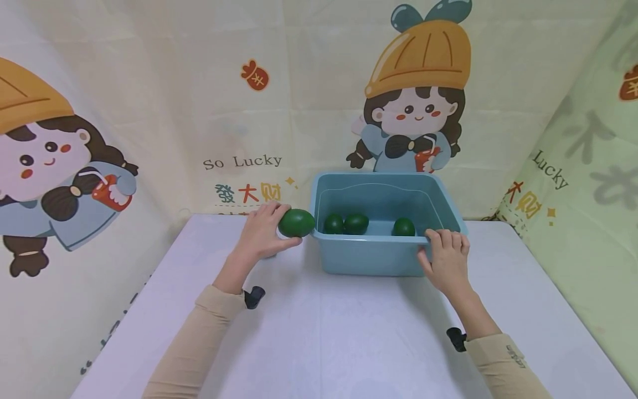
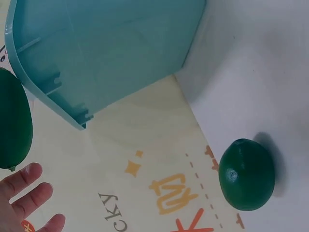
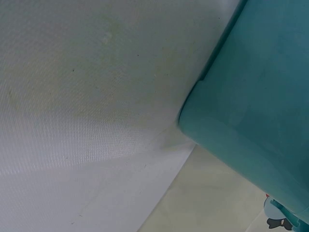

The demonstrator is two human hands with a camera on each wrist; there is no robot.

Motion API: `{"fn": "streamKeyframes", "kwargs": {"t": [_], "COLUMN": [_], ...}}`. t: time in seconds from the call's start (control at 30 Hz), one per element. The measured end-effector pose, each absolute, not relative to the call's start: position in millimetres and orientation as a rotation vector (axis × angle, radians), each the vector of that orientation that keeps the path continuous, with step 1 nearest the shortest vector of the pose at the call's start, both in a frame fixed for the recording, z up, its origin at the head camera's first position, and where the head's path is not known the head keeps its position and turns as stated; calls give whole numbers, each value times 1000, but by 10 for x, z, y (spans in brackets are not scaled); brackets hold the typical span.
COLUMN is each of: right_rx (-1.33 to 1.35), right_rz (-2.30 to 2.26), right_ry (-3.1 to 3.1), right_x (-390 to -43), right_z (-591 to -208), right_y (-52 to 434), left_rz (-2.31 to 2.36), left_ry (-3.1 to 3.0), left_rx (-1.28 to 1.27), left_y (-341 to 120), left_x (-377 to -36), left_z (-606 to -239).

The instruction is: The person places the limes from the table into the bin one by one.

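Fruit (image 1: pixel 297 223) held sideways, long axis pointing toward bin (image 1: pixel 371 257)

The place seems to be a small work corner arranged for recording, with a pale table (image 1: pixel 349 332) surrounded at the back and at both sides by light hangings (image 1: pixel 319 100), which look like creased cloth. On them are printed large cartoon figures in yellow hats (image 1: pixel 420 61), the words "So Lucky" (image 1: pixel 242 162) and colourful Chinese characters (image 1: pixel 248 193). Small black devices (image 1: pixel 254 297) at the person's wrists also suggest recording. Whether this corner belongs to a home, an office or a lab, one cannot tell.
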State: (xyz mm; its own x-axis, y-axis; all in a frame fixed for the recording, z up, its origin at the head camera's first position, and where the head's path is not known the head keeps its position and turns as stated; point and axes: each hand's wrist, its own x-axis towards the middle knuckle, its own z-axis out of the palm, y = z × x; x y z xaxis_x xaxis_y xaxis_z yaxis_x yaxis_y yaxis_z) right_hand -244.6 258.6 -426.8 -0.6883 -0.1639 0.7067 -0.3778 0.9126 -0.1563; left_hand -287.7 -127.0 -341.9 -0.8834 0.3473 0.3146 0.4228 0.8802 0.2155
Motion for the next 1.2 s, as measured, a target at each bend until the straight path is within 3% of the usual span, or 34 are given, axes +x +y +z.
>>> {"fn": "streamKeyframes", "kwargs": {"t": [1.2], "right_rx": [390], "right_rz": [375], "right_ry": [-2330], "right_x": [-2438], "right_z": [-4262], "right_y": [2584], "left_rz": [-381], "left_ry": [-2773], "left_rx": [-635], "left_y": [-732], "left_x": [-2929], "left_z": [-3338]}}
